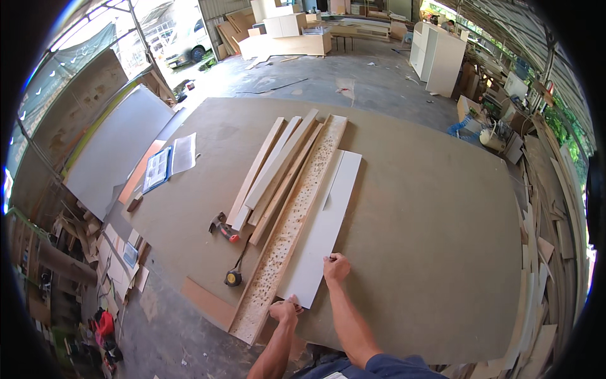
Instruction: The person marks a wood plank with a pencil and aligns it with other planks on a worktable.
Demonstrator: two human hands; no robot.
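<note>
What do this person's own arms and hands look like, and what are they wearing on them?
Both forearms come in from the lower edge bare: no gloves, watch or wristband show on the left hand or the right hand. A short blue sleeve covers the right upper arm near the picture's bottom edge. No sleeve shows on the left arm.

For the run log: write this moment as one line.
left hand: on white board's near end | right hand: on its right edge | beside: speckled plank, tape measure
</note>
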